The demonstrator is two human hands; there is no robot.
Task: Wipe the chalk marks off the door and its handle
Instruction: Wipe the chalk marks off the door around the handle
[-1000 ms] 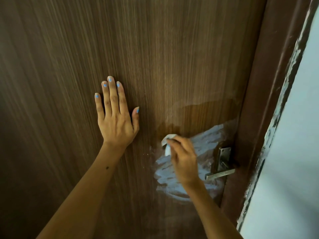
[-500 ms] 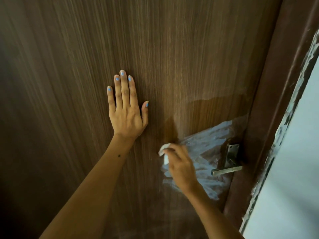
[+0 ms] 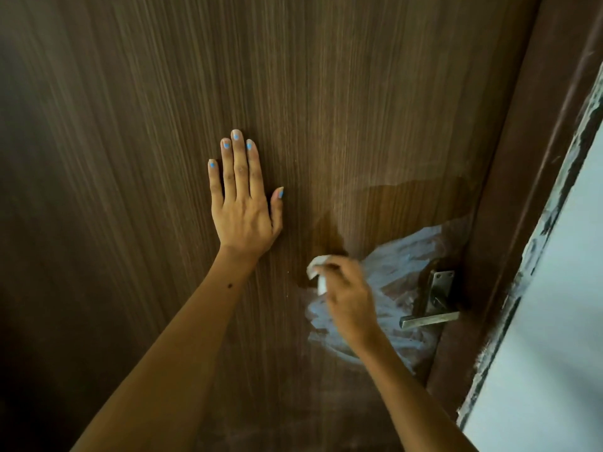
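Filling nearly the whole view, the dark wood-grain door (image 3: 326,93) stands under both hands. Beyond the right hand, at the door's edge, runs the brown door frame (image 3: 522,190), and past that a pale wall (image 3: 554,321) with a rough, flaking border. Just beyond the right hand's knuckles, a whitish patch of chalk marks (image 3: 401,259) smears the door, reaching as far as the handle and showing on both sides of the wrist. Above the right hand lies a darker, damp-looking area of wood. The left hand (image 3: 243,216) is pressed flat on the door, fingers straight and close together, thumb slightly out, well clear of the chalk. The right hand (image 3: 349,298), a little blurred, has its fingers curled round a small white cloth (image 3: 318,272), held against the door at the chalk's near edge. The metal handle (image 3: 430,318), a lever on a plate, sits just beside the right hand, apart from it.
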